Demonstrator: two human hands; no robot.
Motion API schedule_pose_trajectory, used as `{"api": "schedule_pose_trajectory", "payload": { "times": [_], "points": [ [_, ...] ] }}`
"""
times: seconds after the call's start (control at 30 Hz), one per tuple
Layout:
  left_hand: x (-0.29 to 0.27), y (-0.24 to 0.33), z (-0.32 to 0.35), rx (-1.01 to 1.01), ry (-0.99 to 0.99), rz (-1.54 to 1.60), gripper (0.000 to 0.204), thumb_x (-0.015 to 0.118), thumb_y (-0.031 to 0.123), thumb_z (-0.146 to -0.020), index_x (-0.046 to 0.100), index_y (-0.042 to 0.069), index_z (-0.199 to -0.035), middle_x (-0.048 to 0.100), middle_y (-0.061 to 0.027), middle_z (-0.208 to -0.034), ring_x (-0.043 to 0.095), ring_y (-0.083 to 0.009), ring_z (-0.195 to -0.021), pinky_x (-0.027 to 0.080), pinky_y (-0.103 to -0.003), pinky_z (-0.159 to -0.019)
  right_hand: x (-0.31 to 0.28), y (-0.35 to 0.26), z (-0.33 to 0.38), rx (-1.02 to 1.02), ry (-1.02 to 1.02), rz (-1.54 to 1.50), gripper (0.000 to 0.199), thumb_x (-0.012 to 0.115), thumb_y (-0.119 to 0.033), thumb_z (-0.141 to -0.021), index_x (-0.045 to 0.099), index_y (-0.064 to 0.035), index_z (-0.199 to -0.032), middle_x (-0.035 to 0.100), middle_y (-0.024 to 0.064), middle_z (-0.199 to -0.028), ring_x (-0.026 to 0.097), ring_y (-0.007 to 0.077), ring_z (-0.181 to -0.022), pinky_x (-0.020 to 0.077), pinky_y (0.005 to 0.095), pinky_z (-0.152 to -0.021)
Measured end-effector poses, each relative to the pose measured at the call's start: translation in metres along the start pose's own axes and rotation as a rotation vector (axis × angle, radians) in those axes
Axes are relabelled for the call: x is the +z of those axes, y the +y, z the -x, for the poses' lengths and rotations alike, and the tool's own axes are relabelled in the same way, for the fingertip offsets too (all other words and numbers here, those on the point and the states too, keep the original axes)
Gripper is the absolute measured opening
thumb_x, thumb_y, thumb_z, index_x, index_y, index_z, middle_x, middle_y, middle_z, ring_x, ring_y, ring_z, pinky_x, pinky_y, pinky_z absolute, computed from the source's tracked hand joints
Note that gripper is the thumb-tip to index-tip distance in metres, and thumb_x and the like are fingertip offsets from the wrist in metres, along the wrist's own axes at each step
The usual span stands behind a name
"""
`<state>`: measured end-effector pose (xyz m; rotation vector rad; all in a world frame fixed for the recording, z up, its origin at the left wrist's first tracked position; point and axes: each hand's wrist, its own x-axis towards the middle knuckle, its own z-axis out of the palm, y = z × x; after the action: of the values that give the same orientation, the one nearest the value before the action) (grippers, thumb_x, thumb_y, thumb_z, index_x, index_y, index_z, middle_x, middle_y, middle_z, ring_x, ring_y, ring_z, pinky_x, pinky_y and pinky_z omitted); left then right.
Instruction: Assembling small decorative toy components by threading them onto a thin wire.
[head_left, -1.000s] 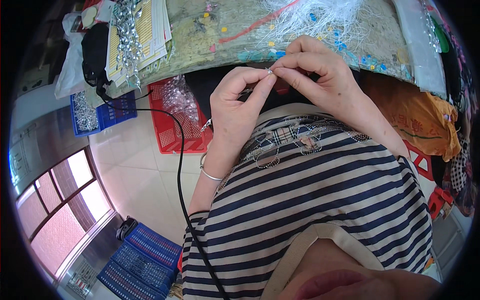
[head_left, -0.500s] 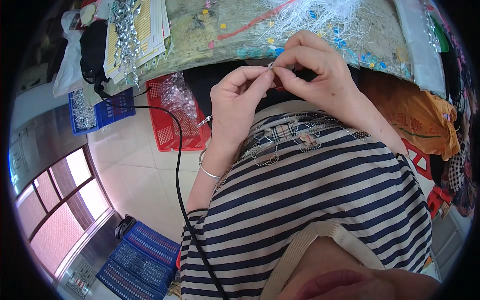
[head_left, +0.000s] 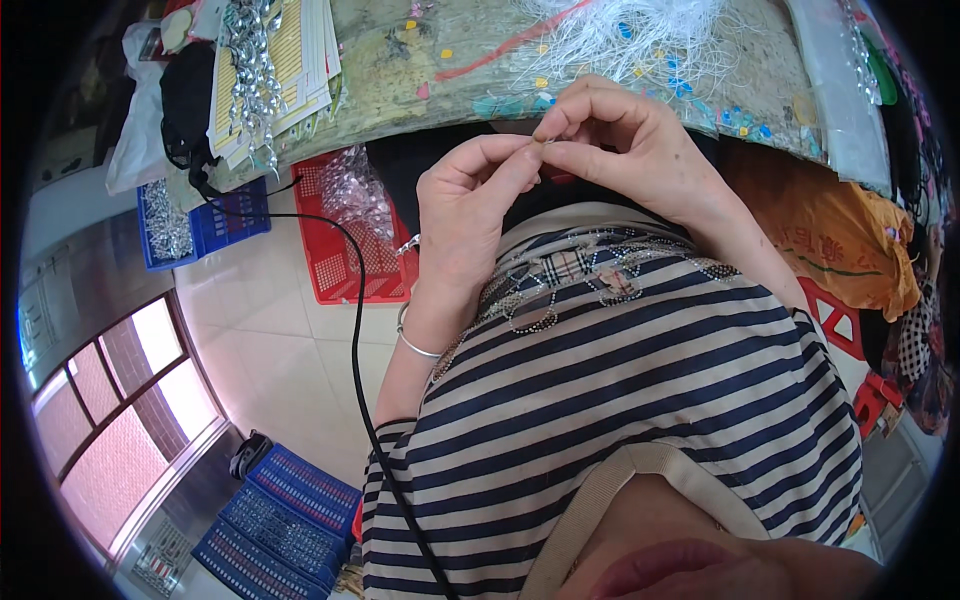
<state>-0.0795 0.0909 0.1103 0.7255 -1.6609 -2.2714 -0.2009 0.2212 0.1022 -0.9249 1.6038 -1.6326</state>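
My left hand (head_left: 465, 195) and my right hand (head_left: 630, 145) meet just off the near edge of the worktable (head_left: 400, 85), above my lap. Thumb and forefinger of each are pinched together, the tips almost touching. Whatever sits between them is too small to make out. A bit of silvery twisted strand (head_left: 411, 243) pokes out beside the heel of my left hand; how it is held stays hidden. Beyond my right hand lies a loose heap of white threads (head_left: 640, 50) on the table. Small blue pieces (head_left: 680, 87) are scattered near it.
A red basket (head_left: 330, 275) with shiny clear wrapping and a blue basket (head_left: 215, 225) of silvery pieces stand left. Silvery strands (head_left: 255, 80) lie over stacked cards (head_left: 310, 60). A black cable (head_left: 358, 330) runs down beside my left arm. An orange bag (head_left: 850, 235) hangs right.
My right hand has dropped slightly, its raised forefinger coming down toward the thumb. The left hand has shifted only a little, and less of the silvery strand shows beside it.
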Motion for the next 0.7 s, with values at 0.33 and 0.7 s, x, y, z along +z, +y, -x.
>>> {"api": "schedule_pose_trajectory", "payload": {
  "times": [0.33, 0.7],
  "points": [
    [0.003, 0.005, 0.0, -0.048, 0.023, -0.119, 0.016, 0.069, 0.01, -0.081, 0.069, 0.002, -0.095, 0.063, 0.0, -0.076, 0.052, -0.0049, -0.065, 0.039, -0.017, -0.059, -0.003, -0.003, 0.003, 0.192, 0.011, -0.124, 0.013, 0.056, -0.013, -0.093, 0.06, -0.0015, -0.096, 0.057, -0.0001, -0.086, 0.056, 0.0078, -0.077, 0.046, 0.0214, -0.073],
    [0.007, 0.002, -0.004, 0.029, -0.012, -0.095, 0.018, 0.071, 0.011, -0.081, 0.07, 0.004, -0.097, 0.063, 0.0037, -0.076, 0.046, -0.0013, -0.062, 0.034, -0.016, -0.057, -0.004, -0.002, 0.002, 0.114, 0.021, -0.037, 0.013, 0.055, -0.012, -0.093, 0.061, -0.001, -0.096, 0.057, 0.0006, -0.088, 0.055, 0.0077, -0.078, 0.046, 0.0214, -0.072]
  ]
}}
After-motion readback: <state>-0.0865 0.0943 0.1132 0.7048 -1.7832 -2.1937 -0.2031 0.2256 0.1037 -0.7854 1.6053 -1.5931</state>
